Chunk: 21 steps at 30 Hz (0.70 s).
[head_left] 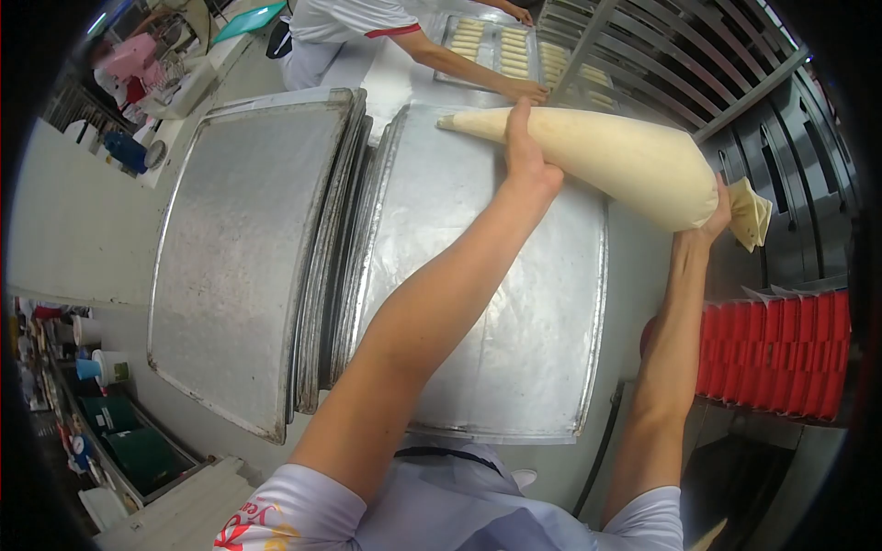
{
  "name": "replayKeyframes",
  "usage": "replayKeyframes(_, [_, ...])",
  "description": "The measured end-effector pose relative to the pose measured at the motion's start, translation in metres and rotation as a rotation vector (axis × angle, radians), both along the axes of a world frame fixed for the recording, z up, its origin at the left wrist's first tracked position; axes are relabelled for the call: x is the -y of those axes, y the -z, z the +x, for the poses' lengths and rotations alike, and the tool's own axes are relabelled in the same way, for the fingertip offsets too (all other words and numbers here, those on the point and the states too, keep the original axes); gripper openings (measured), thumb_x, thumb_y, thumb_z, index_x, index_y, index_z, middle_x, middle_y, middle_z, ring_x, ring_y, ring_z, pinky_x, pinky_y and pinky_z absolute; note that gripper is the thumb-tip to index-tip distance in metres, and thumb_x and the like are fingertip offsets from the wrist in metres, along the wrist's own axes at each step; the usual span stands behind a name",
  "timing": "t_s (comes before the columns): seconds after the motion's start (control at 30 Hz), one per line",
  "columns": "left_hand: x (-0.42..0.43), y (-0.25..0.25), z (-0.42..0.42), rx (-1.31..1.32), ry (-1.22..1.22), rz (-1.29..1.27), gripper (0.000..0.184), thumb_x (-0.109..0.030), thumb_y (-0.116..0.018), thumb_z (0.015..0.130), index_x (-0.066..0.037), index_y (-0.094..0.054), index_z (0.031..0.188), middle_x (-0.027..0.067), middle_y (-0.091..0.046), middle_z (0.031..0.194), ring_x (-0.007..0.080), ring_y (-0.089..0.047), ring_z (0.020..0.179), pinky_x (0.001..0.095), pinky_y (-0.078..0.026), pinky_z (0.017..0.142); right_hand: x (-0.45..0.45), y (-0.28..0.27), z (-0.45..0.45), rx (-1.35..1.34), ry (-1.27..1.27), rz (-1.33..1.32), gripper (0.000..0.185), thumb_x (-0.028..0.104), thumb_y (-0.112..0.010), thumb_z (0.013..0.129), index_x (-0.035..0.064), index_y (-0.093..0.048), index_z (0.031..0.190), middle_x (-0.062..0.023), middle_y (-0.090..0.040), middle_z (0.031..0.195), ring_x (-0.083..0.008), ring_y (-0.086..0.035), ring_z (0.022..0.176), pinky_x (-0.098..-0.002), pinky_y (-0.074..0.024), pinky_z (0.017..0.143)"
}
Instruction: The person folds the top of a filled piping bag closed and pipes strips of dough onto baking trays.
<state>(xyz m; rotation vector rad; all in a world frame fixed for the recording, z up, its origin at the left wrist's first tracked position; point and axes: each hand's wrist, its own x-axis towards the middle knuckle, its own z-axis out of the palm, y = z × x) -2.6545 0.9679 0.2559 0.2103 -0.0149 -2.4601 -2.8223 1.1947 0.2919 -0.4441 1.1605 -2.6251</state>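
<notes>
A large, full, cream-coloured piping bag lies across both my hands above a metal baking tray. Its narrow tip points left, over the tray's far edge. My left hand grips the bag near the tip, thumb on the near side and fingers mostly hidden beneath. At the wide end, my right hand is closed round the gathered neck, whose loose cloth end sticks out to the right. The tray surface below shows no piped dough.
Another stack of metal trays stands at the left. Across the table, a co-worker's arm reaches over trays of piped strips. A metal rack rises at the far right, with stacked red containers nearer me.
</notes>
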Motion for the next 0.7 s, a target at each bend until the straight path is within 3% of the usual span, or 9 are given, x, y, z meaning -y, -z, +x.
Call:
replayKeyframes(0.07, [0.001, 0.003, -0.001, 0.006, 0.0, 0.003, 0.048, -0.042, -0.057, 0.094, -0.007, -0.05, 0.127, 0.0108, -0.059, 0.118, 0.0271, -0.057, 0.109, 0.0419, -0.047, 0.095, 0.007, -0.004, 0.005, -0.012, 0.119, 0.062, 0.028, 0.022, -0.052, 0.097, -0.0027, -0.064, 0.103, -0.0123, -0.069, 0.1, -0.0247, -0.067, 0.09, -0.0347, -0.0527, 0.08])
replayKeyframes(0.4, [-0.007, -0.003, -0.004, -0.004, 0.03, 0.033, 0.048, -0.042, -0.057, 0.094, -0.008, -0.05, 0.127, 0.011, -0.058, 0.12, 0.0277, -0.056, 0.111, 0.0425, -0.046, 0.096, 0.004, -0.008, -0.001, -0.101, 0.232, 0.193, 0.024, 0.017, -0.051, 0.097, -0.0027, -0.064, 0.103, -0.0105, -0.068, 0.096, -0.0216, -0.066, 0.085, -0.0311, -0.0527, 0.077])
replayKeyframes(0.5, [-0.015, 0.0, -0.014, -0.005, 0.06, 0.061, 0.048, -0.042, -0.058, 0.093, -0.007, -0.05, 0.126, 0.0111, -0.058, 0.12, 0.0279, -0.056, 0.111, 0.0431, -0.046, 0.096, -0.007, -0.008, -0.001, -0.206, 0.318, 0.344, 0.025, 0.017, -0.048, 0.097, -0.0016, -0.064, 0.106, -0.0105, -0.067, 0.098, -0.0214, -0.065, 0.086, -0.0314, -0.0531, 0.076])
replayKeyframes(0.57, [-0.021, 0.003, -0.022, -0.009, 0.082, 0.083, 0.048, -0.041, -0.058, 0.093, -0.007, -0.05, 0.126, 0.0112, -0.058, 0.12, 0.028, -0.056, 0.111, 0.0434, -0.046, 0.097, -0.014, -0.009, 0.0, -0.492, 0.52, 0.657, 0.027, 0.016, -0.045, 0.098, -0.0008, -0.064, 0.107, -0.0102, -0.067, 0.099, -0.0212, -0.065, 0.084, -0.0315, -0.0534, 0.075])
replayKeyframes(0.6, [-0.025, 0.004, -0.026, -0.035, 0.091, 0.069, 0.048, -0.041, -0.058, 0.093, -0.007, -0.05, 0.126, 0.0112, -0.058, 0.12, 0.0282, -0.056, 0.111, 0.0436, -0.046, 0.097, -0.019, -0.012, -0.003, -0.489, 0.524, 0.661, 0.027, 0.016, -0.045, 0.098, -0.0008, -0.064, 0.107, -0.0102, -0.067, 0.099, -0.0212, -0.065, 0.084, -0.0315, -0.0534, 0.075])
replayKeyframes(0.67, [-0.033, 0.004, -0.03, -0.058, 0.105, 0.058, 0.048, -0.041, -0.058, 0.092, -0.007, -0.05, 0.125, 0.0113, -0.057, 0.12, 0.0284, -0.056, 0.111, 0.0439, -0.045, 0.097, -0.032, -0.017, -0.014, -0.142, 0.296, 0.297, 0.028, 0.016, -0.044, 0.098, -0.001, -0.064, 0.108, -0.0101, -0.067, 0.099, -0.0214, -0.066, 0.083, -0.031, -0.0535, 0.075])
replayKeyframes(0.7, [-0.038, 0.003, -0.033, -0.054, 0.104, 0.068, 0.048, -0.041, -0.059, 0.092, -0.007, -0.05, 0.125, 0.0114, -0.057, 0.12, 0.0286, -0.056, 0.111, 0.0439, -0.045, 0.097, -0.037, -0.016, -0.016, -0.141, 0.301, 0.3, 0.028, 0.016, -0.044, 0.098, -0.001, -0.064, 0.108, -0.0101, -0.067, 0.099, -0.0214, -0.066, 0.083, -0.031, -0.0535, 0.075])
